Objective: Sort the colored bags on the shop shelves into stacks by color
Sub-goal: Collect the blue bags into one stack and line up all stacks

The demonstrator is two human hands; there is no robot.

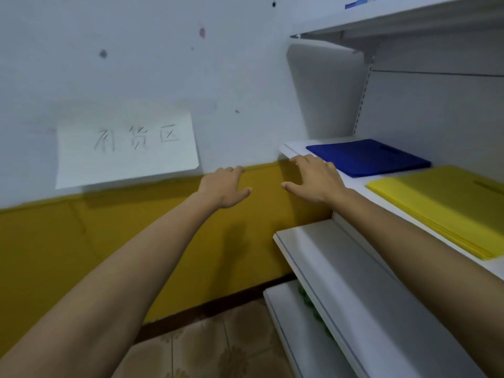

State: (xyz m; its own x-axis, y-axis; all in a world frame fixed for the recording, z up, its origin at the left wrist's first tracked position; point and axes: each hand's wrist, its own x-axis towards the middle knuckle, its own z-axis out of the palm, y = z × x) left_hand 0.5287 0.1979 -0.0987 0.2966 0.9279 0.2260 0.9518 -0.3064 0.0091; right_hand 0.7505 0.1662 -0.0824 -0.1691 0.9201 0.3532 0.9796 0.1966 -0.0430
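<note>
— Where are the bags?
— Flat blue bag stack and flat yellow bag stack, side by side on the white metal shelf.
— Hands?
— My left hand and my right hand: fingers loose, empty, before the white-and-ochre wall.

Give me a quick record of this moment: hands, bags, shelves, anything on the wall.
left hand: open, in front of the wall, holds nothing
right hand: open, at the middle shelf's front corner, beside the blue bags, holds nothing
blue bags: flat stack at the far end of the middle shelf
yellow bags: flat stack on the same shelf, nearer, apart from the blue
green item: on a lower shelf, mostly hidden
paper sign: handwritten, on the wall
</note>
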